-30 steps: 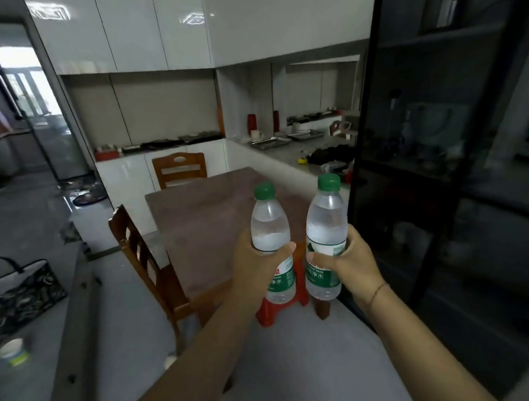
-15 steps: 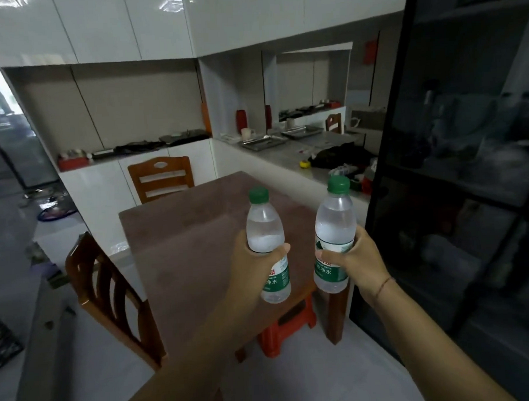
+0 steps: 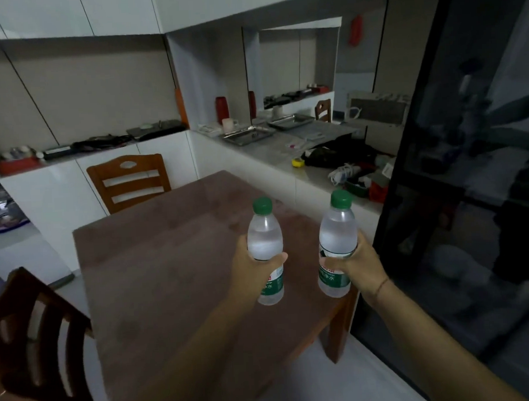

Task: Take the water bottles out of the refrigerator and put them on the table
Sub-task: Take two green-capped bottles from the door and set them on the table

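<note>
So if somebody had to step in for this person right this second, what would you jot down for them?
Left hand: closed around the left bottle, held upright.
Right hand: closed around the right bottle, also upright.
Both bottles have green caps on and hang in the air over the near right part of the brown table; neither stands on it yet.
Done: both bottles are out and carried to the table.
Left: lower each one onto the tabletop and let go. The dark glass door stands just to the right. Whether more bottles wait in the refrigerator cannot be seen from here.
</note>
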Demonstrator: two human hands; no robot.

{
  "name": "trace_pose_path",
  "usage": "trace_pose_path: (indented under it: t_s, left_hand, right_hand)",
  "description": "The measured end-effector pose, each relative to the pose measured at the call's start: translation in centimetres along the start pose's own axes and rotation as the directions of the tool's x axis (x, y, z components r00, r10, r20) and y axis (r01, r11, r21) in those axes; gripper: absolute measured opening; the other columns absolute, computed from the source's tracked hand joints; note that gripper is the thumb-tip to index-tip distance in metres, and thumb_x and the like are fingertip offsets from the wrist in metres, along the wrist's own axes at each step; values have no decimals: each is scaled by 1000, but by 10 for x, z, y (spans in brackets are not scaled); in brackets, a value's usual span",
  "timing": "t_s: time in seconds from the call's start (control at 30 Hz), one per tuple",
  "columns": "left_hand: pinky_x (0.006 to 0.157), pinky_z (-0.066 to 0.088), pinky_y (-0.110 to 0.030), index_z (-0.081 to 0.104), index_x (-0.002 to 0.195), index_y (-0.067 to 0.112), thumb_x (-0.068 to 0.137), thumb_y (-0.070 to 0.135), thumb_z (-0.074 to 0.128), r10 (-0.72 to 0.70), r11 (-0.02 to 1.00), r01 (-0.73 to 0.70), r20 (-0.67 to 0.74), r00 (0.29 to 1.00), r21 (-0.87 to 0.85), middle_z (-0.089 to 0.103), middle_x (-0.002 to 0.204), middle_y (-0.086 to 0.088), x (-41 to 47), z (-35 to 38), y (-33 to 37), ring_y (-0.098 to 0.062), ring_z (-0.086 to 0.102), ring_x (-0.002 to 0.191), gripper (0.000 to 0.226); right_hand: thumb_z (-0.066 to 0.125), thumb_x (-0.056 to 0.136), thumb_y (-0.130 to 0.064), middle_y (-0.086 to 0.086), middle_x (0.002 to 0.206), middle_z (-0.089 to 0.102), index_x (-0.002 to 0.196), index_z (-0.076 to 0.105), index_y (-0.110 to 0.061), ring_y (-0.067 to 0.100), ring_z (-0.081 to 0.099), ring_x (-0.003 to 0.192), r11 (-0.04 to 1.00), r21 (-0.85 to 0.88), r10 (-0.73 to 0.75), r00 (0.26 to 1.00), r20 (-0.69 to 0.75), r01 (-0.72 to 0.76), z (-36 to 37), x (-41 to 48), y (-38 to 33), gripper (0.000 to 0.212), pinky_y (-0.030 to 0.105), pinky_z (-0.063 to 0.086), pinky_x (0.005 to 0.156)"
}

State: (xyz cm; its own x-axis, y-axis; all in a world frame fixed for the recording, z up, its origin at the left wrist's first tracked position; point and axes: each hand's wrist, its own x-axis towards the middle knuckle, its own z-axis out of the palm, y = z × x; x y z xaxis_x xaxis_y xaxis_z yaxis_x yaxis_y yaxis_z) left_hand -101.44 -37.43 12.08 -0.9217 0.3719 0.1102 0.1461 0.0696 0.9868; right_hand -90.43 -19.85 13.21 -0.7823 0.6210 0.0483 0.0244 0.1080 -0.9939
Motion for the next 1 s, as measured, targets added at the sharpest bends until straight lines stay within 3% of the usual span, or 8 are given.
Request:
trace_pose_path:
  t_s: [0.1,0.23,0.4,0.57,0.63,0.77,0.93,1.0]
  left_hand:
    - [79,58,-39,54,118,13,68,16,85,-16,1000,16,-19,1000,9,69,102,-7,43,20,-13,-21,69,92,59]
    - [66,58,-37,62,97,11,67,8,83,-17,999,19,-39,999,44,70,86,-13,99,53,-28,-22,71,77,37]
    - [63,49,-20,57,103,26,63,17,85,-100,988,115,-143,985,106,65,97,5,157,89,-51,-8,62,84,50]
    - [59,44,-15,48,81,43,63,15,86,-128,977,159,-205,970,142,57,83,21,211,108,-75,1,57,76,50]
    - [62,44,-16,47,84,41,62,14,86,-152,972,187,-222,963,145,56,86,21,234,113,-86,1,55,78,52]
    - [75,50,-32,50,104,27,62,15,86,-191,951,241,-245,951,194,60,99,3,280,118,-105,-18,58,94,57]
    - [71,54,-31,58,98,19,63,13,84,-200,929,262,-240,950,261,65,92,1,326,119,-129,-18,63,89,44]
    - [64,53,-28,59,95,15,63,14,83,-200,918,266,-234,951,295,66,87,-1,340,118,-136,-18,65,84,40]
  right_hand:
    - [80,62,5,15,111,66,119,55,-10,33,63,103,1000,2,27,999,40,-27,-2,53,15,65,55,51,89]
    - [79,62,9,14,113,63,122,50,-10,33,61,104,998,-1,56,997,58,-56,-10,122,34,70,49,52,85]
    - [78,62,9,15,113,60,118,49,-10,33,58,105,996,-65,68,993,99,-62,-15,204,56,65,49,50,89]
    - [80,62,4,10,114,58,116,49,-10,29,55,108,989,-102,116,990,79,-107,-4,271,77,64,42,49,90]
    - [80,62,4,9,114,57,116,48,-10,30,54,110,987,-112,127,989,75,-119,4,296,85,64,43,48,92]
    - [81,61,2,8,115,56,119,48,-7,28,53,112,979,-164,137,986,93,-120,28,343,101,67,34,45,88]
    - [82,63,-2,12,124,58,117,51,-6,29,53,117,961,-254,150,977,152,-108,64,389,122,63,31,42,94]
    - [79,67,-2,9,121,59,110,54,-7,27,53,116,957,-275,138,977,165,-89,78,403,127,51,25,40,94]
